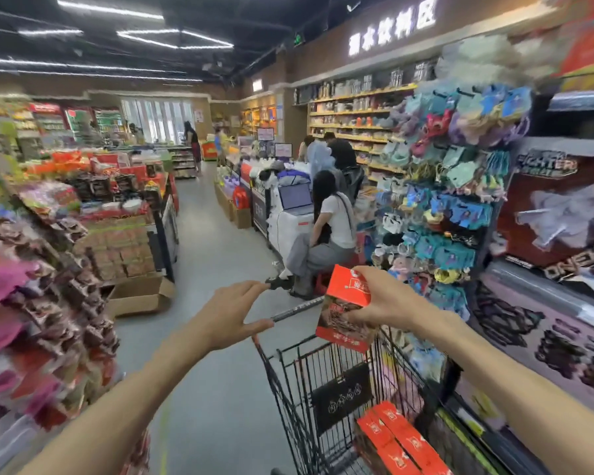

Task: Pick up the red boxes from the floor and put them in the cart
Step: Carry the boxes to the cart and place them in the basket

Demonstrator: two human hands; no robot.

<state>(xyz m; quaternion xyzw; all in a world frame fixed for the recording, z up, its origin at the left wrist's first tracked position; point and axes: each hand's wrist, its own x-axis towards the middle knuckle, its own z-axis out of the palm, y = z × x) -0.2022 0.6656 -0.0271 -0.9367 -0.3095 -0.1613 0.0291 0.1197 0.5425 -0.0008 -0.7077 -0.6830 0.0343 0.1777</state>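
My right hand grips a red box from its right side and holds it above the black wire cart. Several more red boxes lie stacked inside the cart's basket at the lower right. My left hand hovers with fingers spread just left of the held box, near the cart's handle bar, and holds nothing.
The grey aisle floor runs ahead. Snack displays and an open cardboard box line the left. A seated person in a white top is just beyond the cart. A rack of hanging toys and shelves stand on the right.
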